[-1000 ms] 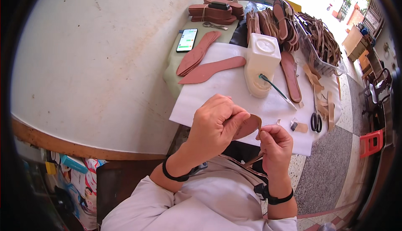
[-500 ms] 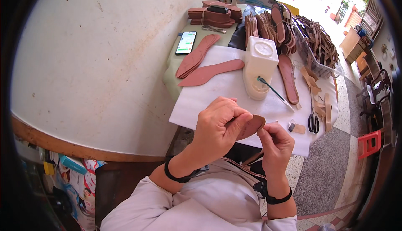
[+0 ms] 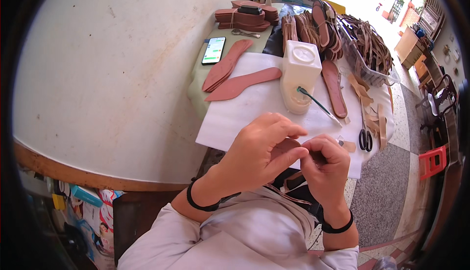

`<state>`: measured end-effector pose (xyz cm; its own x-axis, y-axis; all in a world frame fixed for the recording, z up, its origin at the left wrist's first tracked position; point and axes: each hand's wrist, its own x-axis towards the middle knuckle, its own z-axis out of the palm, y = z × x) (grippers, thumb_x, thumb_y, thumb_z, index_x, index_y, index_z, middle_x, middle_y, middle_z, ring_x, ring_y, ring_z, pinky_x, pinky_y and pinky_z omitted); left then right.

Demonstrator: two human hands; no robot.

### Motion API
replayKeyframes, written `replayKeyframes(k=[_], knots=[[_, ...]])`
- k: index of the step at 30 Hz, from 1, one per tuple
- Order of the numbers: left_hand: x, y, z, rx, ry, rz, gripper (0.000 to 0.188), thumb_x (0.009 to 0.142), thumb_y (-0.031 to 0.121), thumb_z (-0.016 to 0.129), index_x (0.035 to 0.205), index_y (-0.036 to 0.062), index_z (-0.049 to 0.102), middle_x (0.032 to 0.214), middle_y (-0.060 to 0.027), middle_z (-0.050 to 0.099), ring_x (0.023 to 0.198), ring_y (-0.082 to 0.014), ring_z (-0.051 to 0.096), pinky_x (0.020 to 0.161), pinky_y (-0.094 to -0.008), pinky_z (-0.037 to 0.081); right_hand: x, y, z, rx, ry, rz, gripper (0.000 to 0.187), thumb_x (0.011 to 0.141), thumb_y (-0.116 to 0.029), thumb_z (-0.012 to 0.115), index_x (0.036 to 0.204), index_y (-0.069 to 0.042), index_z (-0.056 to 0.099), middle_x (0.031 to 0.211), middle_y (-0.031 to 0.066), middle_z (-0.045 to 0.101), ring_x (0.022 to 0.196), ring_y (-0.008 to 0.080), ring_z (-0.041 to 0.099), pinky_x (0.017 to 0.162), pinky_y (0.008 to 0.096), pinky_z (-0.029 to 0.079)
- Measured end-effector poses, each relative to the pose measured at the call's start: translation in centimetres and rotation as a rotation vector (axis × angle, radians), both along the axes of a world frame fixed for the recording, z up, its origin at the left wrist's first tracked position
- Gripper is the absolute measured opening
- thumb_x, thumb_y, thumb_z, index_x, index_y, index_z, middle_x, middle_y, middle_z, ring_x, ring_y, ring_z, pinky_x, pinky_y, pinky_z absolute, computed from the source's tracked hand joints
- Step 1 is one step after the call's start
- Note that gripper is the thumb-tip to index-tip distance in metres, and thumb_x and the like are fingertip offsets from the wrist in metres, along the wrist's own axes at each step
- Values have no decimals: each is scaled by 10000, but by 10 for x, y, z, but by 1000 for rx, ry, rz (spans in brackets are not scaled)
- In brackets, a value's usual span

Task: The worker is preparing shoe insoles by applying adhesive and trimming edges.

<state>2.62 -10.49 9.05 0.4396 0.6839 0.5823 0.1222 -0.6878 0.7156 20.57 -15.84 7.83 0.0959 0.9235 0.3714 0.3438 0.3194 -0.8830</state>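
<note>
Over the near edge of the table, my left hand point(image 3: 262, 147) has its thumb and fingers closed round a reddish-brown insole point(image 3: 285, 145). Most of that piece is hidden by my hands. Pinched fingers of my right hand point(image 3: 327, 167) meet the insole's edge beside my left thumb tip. A single insole point(image 3: 245, 84) lies flat on the white sheet point(image 3: 223, 123), next to a small stack of insoles point(image 3: 227, 66). Beyond my hands stands a cut-open cream plastic container point(image 3: 303, 57), with a dark-green-handled brush point(image 3: 318, 106) leaning out of it.
Black-handled scissors point(image 3: 365, 140) and tan leather scraps point(image 3: 381, 123) lie at the right edge. Further back are a phone point(image 3: 214, 51), bundled insoles point(image 3: 245, 19) and a clear bin point(image 3: 372, 74) of brown strips. A wall point(image 3: 112, 74) borders the left; a red stool point(image 3: 433, 163) stands right.
The insole has turned and sunk lower between my hands, so less of it shows. My left fingers now reach further over it, and my right hand has curled closer against it.
</note>
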Motion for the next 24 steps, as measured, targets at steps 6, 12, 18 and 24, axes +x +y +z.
replayKeyframes(k=[6,12,18,24], knots=[[7,1,-15,-62,16,12,105,931,68,708,1007,1,679,906,-117,660,798,-251,637,700,-321,507,1,4,-3,-23,4,4,67,812,81,701,869,49,689,797,79,678,687,99,663,620,225,528],[11,3,-25,-74,63,51,122,950,93,698,953,1,618,877,-134,637,770,-289,620,696,-343,505,5,7,-11,-103,54,0,36,846,39,727,871,43,702,789,62,688,665,86,643,606,220,515],[10,6,-26,-99,40,95,159,976,128,675,962,-1,583,875,-145,626,772,-298,611,716,-362,502,14,13,-11,-272,294,76,95,902,-15,748,972,22,695,829,8,683,703,52,617,626,199,495],[4,10,-27,-152,64,97,166,991,143,661,961,-2,586,876,-139,629,772,-285,611,724,-345,497,33,17,-9,-454,447,192,149,918,-42,741,1033,5,660,849,1,671,709,38,590,608,183,471]])
